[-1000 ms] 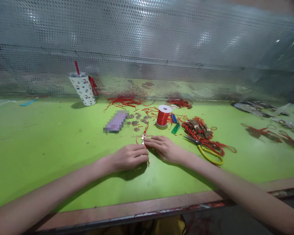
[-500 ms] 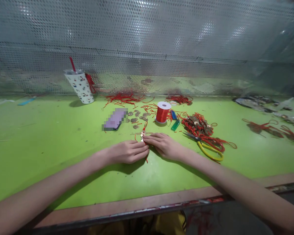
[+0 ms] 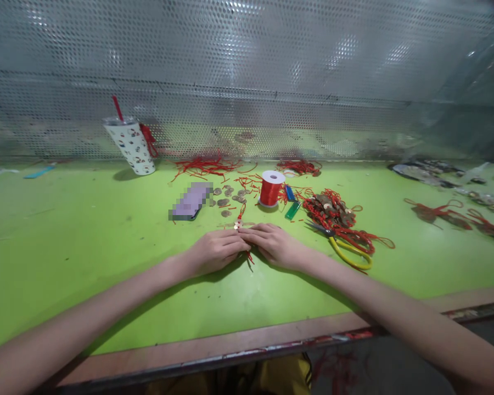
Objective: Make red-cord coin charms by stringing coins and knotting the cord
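Observation:
At the middle of the green table, my left hand (image 3: 218, 252) and my right hand (image 3: 275, 244) meet with their fingertips pressed together. Between them they hold a string of coins (image 3: 237, 225) on red cord. A red loop (image 3: 242, 212) sticks out beyond the fingers, and loose cord ends (image 3: 251, 258) hang on the near side. Most of the coins are hidden under my fingers. Just past my hands lie several loose coins (image 3: 223, 202), and a spool of red cord (image 3: 270, 189) stands upright.
Scissors with yellow handles (image 3: 349, 257) lie right of my hands, against a heap of corded coins (image 3: 329, 209). A green lighter (image 3: 292, 210) and a blue lighter (image 3: 290, 193) are near the spool. Left are a phone (image 3: 191, 201) and a tumbler with a straw (image 3: 132, 147). Red cord scraps (image 3: 208, 165) lie behind.
My left fingers have shifted forward and cover more of the coins. The loose cord ends have swung a little to the right. The whole view has drifted slightly.

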The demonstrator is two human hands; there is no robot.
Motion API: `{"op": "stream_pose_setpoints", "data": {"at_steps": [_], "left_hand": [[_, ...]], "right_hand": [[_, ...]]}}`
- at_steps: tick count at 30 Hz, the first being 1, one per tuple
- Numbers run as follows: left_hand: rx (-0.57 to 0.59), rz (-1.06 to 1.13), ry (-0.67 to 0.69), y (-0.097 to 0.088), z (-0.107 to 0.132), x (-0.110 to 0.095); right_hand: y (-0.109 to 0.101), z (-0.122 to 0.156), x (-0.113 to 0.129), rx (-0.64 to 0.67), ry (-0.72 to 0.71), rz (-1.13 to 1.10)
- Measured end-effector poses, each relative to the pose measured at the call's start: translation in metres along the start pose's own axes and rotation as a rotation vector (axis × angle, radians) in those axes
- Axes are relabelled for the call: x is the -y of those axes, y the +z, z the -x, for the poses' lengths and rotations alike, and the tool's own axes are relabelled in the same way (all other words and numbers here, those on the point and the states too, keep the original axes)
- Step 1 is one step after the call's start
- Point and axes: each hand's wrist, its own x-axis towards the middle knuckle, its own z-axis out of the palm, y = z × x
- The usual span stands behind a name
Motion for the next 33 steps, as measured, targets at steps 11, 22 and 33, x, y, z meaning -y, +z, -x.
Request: {"op": "stream_pose_setpoints", "data": {"at_steps": [11,22,33], "left_hand": [[-0.001,0.058,0.006,-0.005,-0.002,-0.006],[0.088,-0.02,0.102,-0.018,0.002,-0.021],[0.046,-0.026,0.065,-0.017,0.001,-0.022]], "right_hand": [[0.003,0.001,-0.002,-0.017,-0.008,0.001],[0.004,0.0,-0.002,-0.021,-0.025,0.021],[-0.05,0.004,-0.018,-0.043,0.324,-0.174]]}}
